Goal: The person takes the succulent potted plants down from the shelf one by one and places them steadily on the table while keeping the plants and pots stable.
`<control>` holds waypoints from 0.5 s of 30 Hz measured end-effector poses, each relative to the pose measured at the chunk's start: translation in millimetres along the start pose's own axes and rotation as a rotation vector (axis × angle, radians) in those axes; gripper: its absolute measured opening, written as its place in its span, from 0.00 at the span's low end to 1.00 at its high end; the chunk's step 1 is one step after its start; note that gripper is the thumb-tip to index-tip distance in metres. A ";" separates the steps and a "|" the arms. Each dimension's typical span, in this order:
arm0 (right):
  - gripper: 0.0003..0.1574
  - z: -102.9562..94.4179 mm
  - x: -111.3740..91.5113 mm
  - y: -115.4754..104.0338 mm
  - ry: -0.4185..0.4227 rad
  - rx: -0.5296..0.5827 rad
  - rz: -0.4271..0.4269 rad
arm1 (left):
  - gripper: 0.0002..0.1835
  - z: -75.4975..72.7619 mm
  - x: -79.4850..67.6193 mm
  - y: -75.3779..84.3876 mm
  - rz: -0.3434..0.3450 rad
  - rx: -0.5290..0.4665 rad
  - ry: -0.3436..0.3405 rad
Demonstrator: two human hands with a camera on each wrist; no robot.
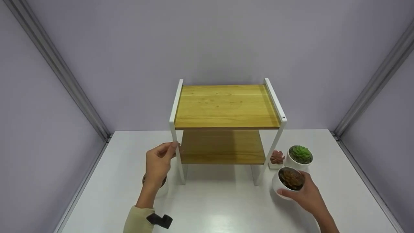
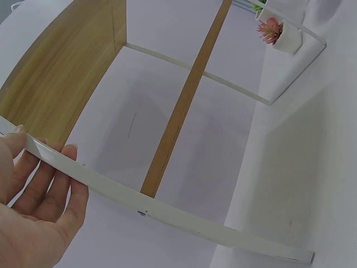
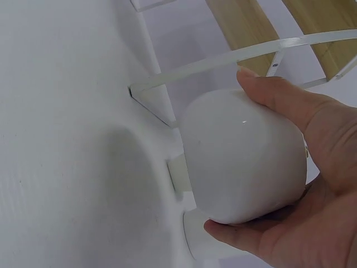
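Note:
A two-tier shelf with wooden boards [image 1: 226,106] and a white frame stands on the white table. My left hand [image 1: 157,165] holds the front left post [image 2: 111,190] of that frame, thumb on one side and fingers on the other. In my right hand [image 1: 310,195] is a round white pot with a brown succulent [image 1: 291,179], gripped between thumb and fingers. The right wrist view shows this pot [image 3: 242,159] raised off the table, its shadow below. It is just right of the shelf's front right leg.
Beyond the held pot stand a small pot with a red succulent [image 1: 277,157] and a white pot with a green succulent [image 1: 300,155]. Another white pot [image 1: 163,191] sits left of the shelf, partly hidden by my left wrist. Walls [image 1: 226,42] enclose the table.

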State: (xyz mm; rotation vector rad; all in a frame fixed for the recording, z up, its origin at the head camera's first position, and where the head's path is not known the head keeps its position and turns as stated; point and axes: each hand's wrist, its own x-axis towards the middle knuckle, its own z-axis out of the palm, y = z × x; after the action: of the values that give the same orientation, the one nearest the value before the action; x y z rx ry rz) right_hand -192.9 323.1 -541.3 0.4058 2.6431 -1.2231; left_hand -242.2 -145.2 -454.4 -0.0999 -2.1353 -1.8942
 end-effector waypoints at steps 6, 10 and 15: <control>0.90 1.3 6.2 5.8 0.016 -0.015 0.009 | 0.20 -0.4 -0.5 0.3 -0.004 0.024 0.004; 0.90 3.1 10.7 11.3 0.021 -0.014 0.017 | 0.19 -0.6 -0.7 -0.2 -0.006 0.025 0.001; 0.92 5.2 15.6 15.4 0.032 0.005 0.039 | 0.16 -0.9 -0.5 0.3 -0.008 0.012 0.002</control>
State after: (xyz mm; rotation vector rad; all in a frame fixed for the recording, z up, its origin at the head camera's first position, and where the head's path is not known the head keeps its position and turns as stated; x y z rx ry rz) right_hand -202.2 331.2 -560.1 0.4787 2.6463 -1.2222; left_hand -241.5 -146.0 -454.2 -0.0872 -2.1494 -1.8849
